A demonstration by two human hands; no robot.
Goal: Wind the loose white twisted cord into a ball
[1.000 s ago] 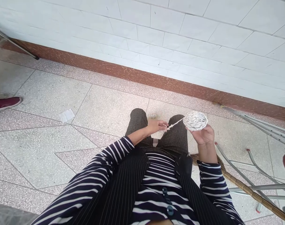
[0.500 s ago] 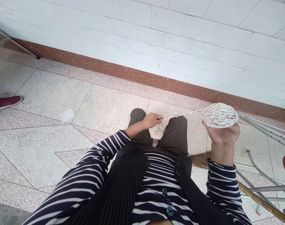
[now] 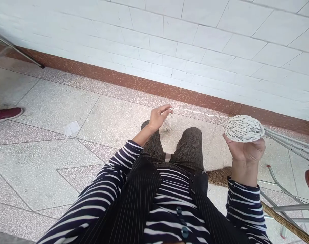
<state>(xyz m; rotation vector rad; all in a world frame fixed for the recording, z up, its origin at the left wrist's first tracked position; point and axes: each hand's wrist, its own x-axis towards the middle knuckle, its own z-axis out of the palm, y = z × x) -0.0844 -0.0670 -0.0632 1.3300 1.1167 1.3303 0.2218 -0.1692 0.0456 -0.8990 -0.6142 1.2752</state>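
In my right hand (image 3: 245,149), raised at the right, rests a large oval ball of white cord (image 3: 243,128) flecked with dark strands. Fingers and thumb cup it from below. From the ball a twisted strand (image 3: 197,112) runs nearly straight across to my left hand (image 3: 158,117), which pinches it between thumb and fingertips above my left knee. Just below those fingertips is a loose tangle of pale cord (image 3: 167,123); whether it hangs or lies on the floor I cannot tell.
A broom (image 3: 219,176) lies beside my right leg, near metal chair legs (image 3: 284,193). Folded metal bars (image 3: 294,145) stand behind the ball. The tiled wall (image 3: 154,44) is in front. At left are white paper (image 3: 71,128) and a person's red shoe (image 3: 7,114).
My left hand has risen and moved slightly left, still pinching the strand. The ball in my right hand has shifted a little right and down, and more strand spans between them.
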